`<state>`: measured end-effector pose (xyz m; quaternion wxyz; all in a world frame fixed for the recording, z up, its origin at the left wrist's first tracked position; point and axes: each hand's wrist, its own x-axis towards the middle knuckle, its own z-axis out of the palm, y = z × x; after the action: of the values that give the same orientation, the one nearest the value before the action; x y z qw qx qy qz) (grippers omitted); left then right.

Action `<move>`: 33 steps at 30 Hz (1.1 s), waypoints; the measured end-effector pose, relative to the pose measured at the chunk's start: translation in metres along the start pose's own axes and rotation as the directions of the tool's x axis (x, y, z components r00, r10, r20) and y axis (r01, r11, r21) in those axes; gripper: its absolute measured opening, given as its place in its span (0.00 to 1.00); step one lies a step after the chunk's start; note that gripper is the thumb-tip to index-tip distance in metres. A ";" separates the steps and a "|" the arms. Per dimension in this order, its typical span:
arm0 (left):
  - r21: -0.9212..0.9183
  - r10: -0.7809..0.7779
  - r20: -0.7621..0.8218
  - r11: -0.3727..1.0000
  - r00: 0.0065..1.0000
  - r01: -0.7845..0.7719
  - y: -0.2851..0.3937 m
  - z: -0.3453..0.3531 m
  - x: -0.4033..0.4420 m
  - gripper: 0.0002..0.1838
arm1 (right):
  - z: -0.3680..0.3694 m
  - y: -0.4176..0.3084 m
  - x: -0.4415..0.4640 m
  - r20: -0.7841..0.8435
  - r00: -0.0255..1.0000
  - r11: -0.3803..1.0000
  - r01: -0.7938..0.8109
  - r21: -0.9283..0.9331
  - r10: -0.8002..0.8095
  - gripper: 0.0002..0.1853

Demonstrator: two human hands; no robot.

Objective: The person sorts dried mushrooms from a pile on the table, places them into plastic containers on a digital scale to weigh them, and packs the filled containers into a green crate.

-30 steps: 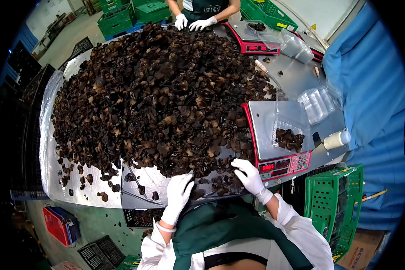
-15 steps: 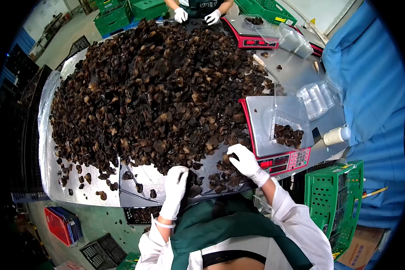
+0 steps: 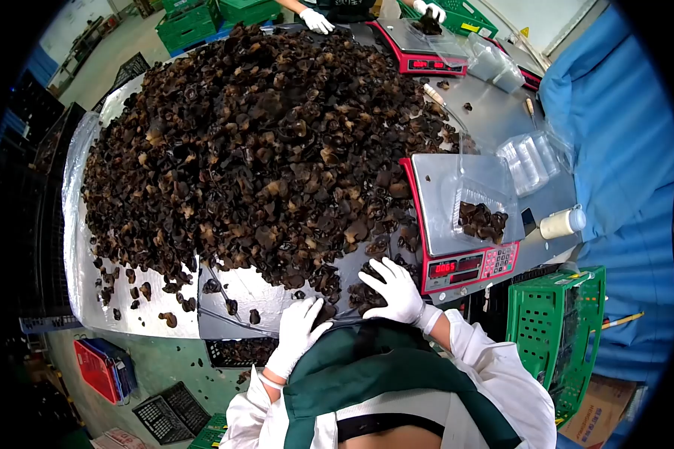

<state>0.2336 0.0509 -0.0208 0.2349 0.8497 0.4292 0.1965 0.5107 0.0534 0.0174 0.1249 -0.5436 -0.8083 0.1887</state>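
Note:
A large heap of dark brown wood ear mushrooms (image 3: 262,157) covers most of the metal table. My right hand (image 3: 395,293), in a white glove, lies with spread fingers on a small group of wood ears by the near edge. My left hand (image 3: 299,335), also gloved, is at the table edge beside a few loose pieces, its thumb apart from the fingers. To the right, a red scale (image 3: 468,268) reading 0065 carries an open clear plastic box (image 3: 486,191) with some wood ears inside.
Across the table, a co-worker's gloved hand (image 3: 431,10) holds wood ears over a second red scale (image 3: 434,63). Clear plastic boxes (image 3: 530,161), a white bottle (image 3: 561,223) and a wooden-handled tool (image 3: 434,95) lie at right. A green crate (image 3: 531,329) stands beside me.
My right hand has moved down toward me and its fingers have spread. My left hand has dropped to the table edge, thumb opening. The co-worker's hand has moved to the far scale.

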 end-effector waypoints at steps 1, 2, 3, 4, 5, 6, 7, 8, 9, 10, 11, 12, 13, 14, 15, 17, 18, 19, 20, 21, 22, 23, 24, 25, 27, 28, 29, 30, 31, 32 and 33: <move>0.063 0.015 -0.039 0.998 0.999 -0.013 0.005 -0.004 0.005 0.29 | 0.004 -0.004 0.000 0.009 1.000 0.999 0.004 -0.046 -0.004 0.44; 0.126 0.033 -0.078 0.992 0.996 -0.023 0.009 -0.005 0.008 0.28 | 0.012 -0.006 0.001 0.009 1.000 0.998 0.004 -0.070 -0.003 0.46; 0.124 0.034 -0.080 0.992 0.996 -0.024 0.007 -0.002 0.007 0.28 | 0.014 -0.011 0.005 0.010 1.000 0.991 0.007 -0.133 -0.006 0.45; 0.130 0.048 -0.047 0.991 0.998 -0.042 0.002 0.003 0.006 0.28 | 0.017 -0.013 0.008 0.000 1.000 0.983 -0.001 -0.182 0.001 0.43; 0.137 0.062 -0.015 0.989 0.998 -0.059 -0.001 0.007 0.005 0.27 | 0.020 -0.012 0.011 -0.011 1.000 0.973 -0.008 -0.230 0.006 0.40; 0.151 0.088 -0.029 0.985 0.996 -0.082 -0.003 0.007 0.006 0.23 | 0.027 -0.005 0.010 -0.013 1.000 0.974 -0.008 -0.227 0.006 0.36; 0.156 0.091 -0.031 0.984 0.995 -0.085 -0.007 0.008 0.005 0.23 | 0.032 0.001 0.010 -0.017 1.000 0.975 -0.010 -0.223 0.007 0.32; 0.127 0.086 -0.047 0.989 0.995 -0.080 -0.014 0.011 0.003 0.23 | 0.035 0.010 0.009 -0.095 0.995 0.977 0.000 -0.211 -0.021 0.25; 0.098 0.082 -0.062 0.992 0.995 -0.076 -0.017 0.011 0.003 0.23 | 0.031 0.013 0.011 -0.150 0.989 0.982 -0.009 -0.190 -0.020 0.22; 0.073 0.074 -0.109 0.995 0.991 -0.066 -0.019 0.012 0.003 0.21 | 0.032 0.021 0.014 -0.185 0.983 0.991 -0.017 -0.135 -0.009 0.22; 0.074 0.078 -0.111 0.995 0.991 -0.070 -0.021 0.012 0.003 0.21 | 0.033 0.028 0.017 -0.218 0.976 0.997 -0.020 -0.080 0.002 0.22; 0.016 0.022 -0.153 1.000 0.988 -0.020 -0.021 0.011 0.005 0.20 | 0.031 0.029 0.021 -0.251 0.964 0.997 -0.082 0.011 0.082 0.23; -0.045 -0.037 -0.193 0.999 0.980 0.029 -0.021 0.010 0.006 0.19 | 0.026 0.029 0.027 -0.337 0.932 0.987 -0.093 0.130 0.132 0.20; -0.114 -0.091 -0.203 0.991 0.975 0.069 -0.020 0.008 0.006 0.16 | 0.028 0.033 0.033 -0.382 0.900 0.953 -0.100 0.285 0.209 0.17; -0.112 -0.088 -0.210 0.992 0.974 0.065 -0.016 0.003 0.010 0.16 | 0.026 0.033 0.039 -0.411 0.865 0.896 -0.094 0.434 0.290 0.15; -0.483 -0.368 -0.249 0.849 0.896 0.214 -0.011 -0.004 0.017 0.15 | 0.019 0.027 0.043 -0.053 0.841 0.331 -0.154 0.931 0.539 0.11; -0.609 -0.514 -0.178 0.727 0.839 0.316 -0.010 -0.006 0.021 0.13 | 0.012 0.023 0.045 0.079 0.840 0.067 -0.136 0.988 0.537 0.13; -0.674 -0.528 -0.185 0.682 0.829 0.283 -0.015 -0.005 0.024 0.14 | 0.005 0.018 0.046 0.206 0.842 -0.202 -0.118 0.972 0.499 0.16; -0.908 -0.611 0.003 0.331 0.792 0.258 -0.018 -0.002 0.029 0.16 | -0.003 0.008 0.046 0.202 0.842 -0.200 -0.115 0.973 0.500 0.16; -0.976 -0.608 0.210 -0.082 0.766 0.203 -0.017 -0.005 0.035 0.17 | -0.011 -0.002 0.047 0.248 0.841 -0.318 -0.096 0.943 0.480 0.19; -0.960 -0.522 0.266 -0.224 0.810 0.171 -0.015 -0.010 0.037 0.20 | -0.014 -0.008 0.049 0.291 0.842 -0.433 -0.077 0.898 0.454 0.21; -0.904 -0.529 0.351 -0.407 0.773 0.131 -0.010 -0.010 0.044 0.23 | -0.011 -0.010 0.051 0.286 0.842 -0.430 -0.072 0.900 0.457 0.21; -0.846 -0.452 0.361 -0.527 0.816 0.082 -0.008 -0.009 0.050 0.24 | -0.005 -0.011 0.053 0.268 0.869 -0.523 -0.013 0.852 0.415 0.23; -0.768 -0.374 0.357 -0.639 0.856 0.041 -0.005 -0.009 0.055 0.25 | 0.001 -0.011 0.054 0.246 0.894 -0.612 0.039 0.790 0.374 0.24; -0.699 -0.326 0.367 -0.714 0.871 0.027 0.004 -0.009 0.063 0.26 | 0.005 -0.013 0.054 0.250 0.896 -0.641 0.048 0.766 0.366 0.25; -0.690 -0.335 0.377 -0.723 0.863 0.021 0.011 -0.011 0.066 0.26 | 0.004 -0.014 0.054 0.238 0.915 -0.681 0.051 0.731 0.324 0.26; -0.683 -0.343 0.386 -0.730 0.857 0.015 0.019 -0.014 0.069 0.27 | 0.003 -0.014 0.053 0.220 0.934 -0.718 0.053 0.694 0.281 0.26; -0.665 -0.327 0.387 -0.746 0.862 0.015 0.022 -0.013 0.072 0.28 | 0.000 -0.013 0.052 0.192 0.960 -0.766 0.036 0.642 0.205 0.26; -0.652 -0.283 0.351 -0.758 0.893 0.017 0.026 -0.013 0.074 0.29 | -0.002 -0.012 0.050 0.198 0.959 -0.789 0.041 0.613 0.204 0.27; -0.644 -0.259 0.340 -0.765 0.904 0.024 0.029 -0.013 0.077 0.30 | -0.004 -0.010 0.048 0.177 0.964 -0.789 0.050 0.613 0.199 0.28; -0.633 -0.230 0.330 -0.773 0.916 0.034 0.034 -0.013 0.082 0.30 | -0.009 -0.007 0.046 0.155 0.968 -0.786 0.062 0.615 0.197 0.28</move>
<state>0.2939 0.1037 0.0195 0.8765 -0.0295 0.1430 0.4587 0.4908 0.0951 0.0286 0.5861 -0.1552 -0.0148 0.7951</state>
